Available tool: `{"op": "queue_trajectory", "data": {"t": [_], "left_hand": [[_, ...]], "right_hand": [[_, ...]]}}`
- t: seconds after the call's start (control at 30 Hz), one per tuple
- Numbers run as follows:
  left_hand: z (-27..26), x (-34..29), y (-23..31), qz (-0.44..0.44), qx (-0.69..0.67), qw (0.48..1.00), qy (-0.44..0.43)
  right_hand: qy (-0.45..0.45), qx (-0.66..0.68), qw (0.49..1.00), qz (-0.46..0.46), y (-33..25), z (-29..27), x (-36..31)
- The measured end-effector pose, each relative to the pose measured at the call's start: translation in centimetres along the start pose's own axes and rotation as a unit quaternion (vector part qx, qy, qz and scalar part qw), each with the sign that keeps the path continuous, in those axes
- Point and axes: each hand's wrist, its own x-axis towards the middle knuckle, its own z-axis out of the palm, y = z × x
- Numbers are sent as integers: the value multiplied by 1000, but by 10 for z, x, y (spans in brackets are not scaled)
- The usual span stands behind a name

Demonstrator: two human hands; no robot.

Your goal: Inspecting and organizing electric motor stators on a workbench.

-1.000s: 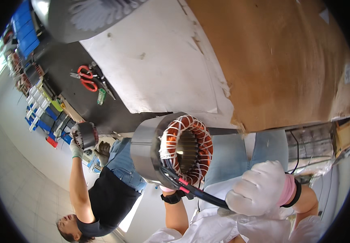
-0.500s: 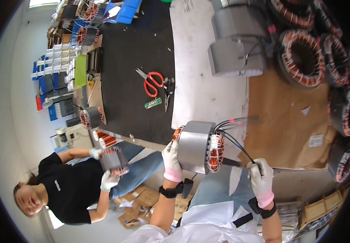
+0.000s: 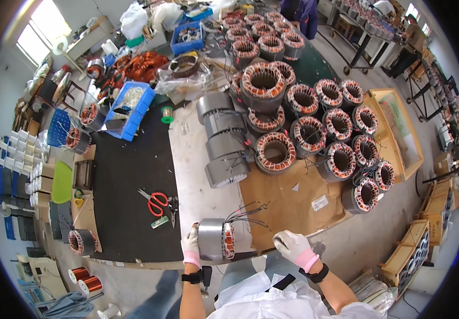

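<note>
My left hand (image 3: 190, 246), in a white glove with a pink cuff, grips the left side of a grey motor stator (image 3: 211, 240). The stator lies on its side at the table's near edge, its laced copper winding (image 3: 229, 240) facing right. Several dark lead wires (image 3: 248, 214) fan out from its upper right. To the right of the wire ends is my gloved right hand (image 3: 293, 250), its fingers curled closed and apart from the stator. Whatever those fingers may hold is hidden.
Red-handled scissors (image 3: 158, 204), pliers (image 3: 173, 211) and a small green-white strip (image 3: 160, 222) lie on the black mat (image 3: 125, 212). Grey stators (image 3: 224, 143) stand in a row ahead. Many wound stators (image 3: 274, 153) fill the right side near a wooden crate (image 3: 413, 143).
The view has swung toward the right and taken in more of the room. My right hand has let go of the lead wire and drawn away. The co-worker holding a stator is out of view.
</note>
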Motion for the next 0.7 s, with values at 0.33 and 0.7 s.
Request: {"op": "queue_trajectory", "data": {"t": [0.33, 0.7], "left_hand": [[3, 31, -6, 26, 115, 993, -8], [7, 27, 7, -52, 125, 990, -32]], "right_hand": [[32, -22, 999, -17, -1, -54, 28], [-379, 276, 860, 202, -25, 65, 83]]}}
